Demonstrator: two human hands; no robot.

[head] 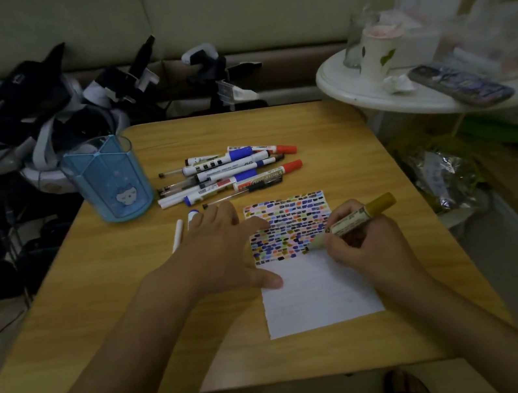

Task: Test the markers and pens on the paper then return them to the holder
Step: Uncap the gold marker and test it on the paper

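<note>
The right hand [367,248] curls its fingers round a fat olive-gold marker with a white label [350,220], tight in the grip, the tip down on the white sheet of paper [318,292] at the lower edge of a dense patch of small coloured dabs [289,222]. The marker's capped tail leans toward the counter's right edge. The left hand [226,253] lies flat and spread, holding nothing, thumb and forefinger pressing on the paper's left side. Just beyond its fingertips lie a slim white pen [177,234] and a blue-tipped white marker [193,215], partly hidden. Farther toward the far edge, a loose heap of white markers and thin pens with blue and red caps [230,173] rests on the light wooden counter [98,309]. Near the far left corner stands a translucent blue plastic holder with a cat face [109,180], upright, nothing visible inside.
</note>
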